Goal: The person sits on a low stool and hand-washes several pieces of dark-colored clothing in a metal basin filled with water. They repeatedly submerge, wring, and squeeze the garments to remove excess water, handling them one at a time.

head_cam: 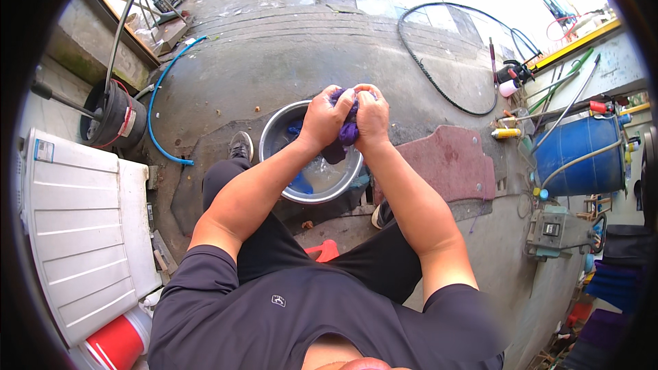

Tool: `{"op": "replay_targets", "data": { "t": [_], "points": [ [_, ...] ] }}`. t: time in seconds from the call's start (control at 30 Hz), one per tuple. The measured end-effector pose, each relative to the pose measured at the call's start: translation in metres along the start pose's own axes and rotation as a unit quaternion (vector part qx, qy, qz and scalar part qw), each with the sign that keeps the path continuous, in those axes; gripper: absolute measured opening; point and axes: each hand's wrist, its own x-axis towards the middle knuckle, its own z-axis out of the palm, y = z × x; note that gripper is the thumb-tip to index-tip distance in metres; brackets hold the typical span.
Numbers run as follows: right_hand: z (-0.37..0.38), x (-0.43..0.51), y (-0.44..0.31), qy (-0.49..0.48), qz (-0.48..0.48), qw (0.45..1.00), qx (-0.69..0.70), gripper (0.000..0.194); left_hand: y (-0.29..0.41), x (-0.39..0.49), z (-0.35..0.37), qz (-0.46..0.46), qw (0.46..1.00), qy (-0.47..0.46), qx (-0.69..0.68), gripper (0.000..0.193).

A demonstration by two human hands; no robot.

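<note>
A bunched purple cloth (pixel 349 134) is gripped between my two hands, above the far right part of a round metal basin (pixel 267 140). My left hand (pixel 326 117) closes around it from the left, and my right hand (pixel 372 115) presses in from the right, knuckles close together. A dark end of the cloth hangs down over the basin. Cloudy water (pixel 324 173) fills part of the basin. Blue cloth (pixel 300 184) lies in the water near the left wall. My fingers hide much of the purple bundle.
A reddish floor mat (pixel 444 164) lies right of the basin. Left are a blue hose (pixel 153 108), a black bucket (pixel 123 121) with long handles and a white lidded box (pixel 82 236). A blue barrel (pixel 581 156) and a black hose (pixel 411 56) are at right.
</note>
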Motion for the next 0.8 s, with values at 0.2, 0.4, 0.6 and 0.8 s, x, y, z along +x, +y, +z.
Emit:
{"op": "replay_targets", "data": {
  "t": [0.2,0.4,0.6,0.8],
  "points": [
    [-0.002,0.007,0.001,-0.021,-0.061,0.994,-0.084,0.019,-0.001,0.002,-0.001,0.023,1.000,0.001,0.001,0.033],
    [-0.006,0.018,0.005,-0.028,-0.089,0.981,-0.167,0.020,0.002,0.002,-0.006,0.052,0.999,0.011,0.010,0.036],
    [-0.006,0.021,0.006,-0.046,-0.113,0.973,-0.198,0.023,0.002,0.000,-0.008,0.034,0.999,0.006,-0.004,0.036],
    [-0.005,0.020,0.004,-0.043,-0.101,0.974,-0.196,0.023,0.000,0.001,-0.009,0.024,1.000,0.002,-0.004,0.037]
  ]
}}
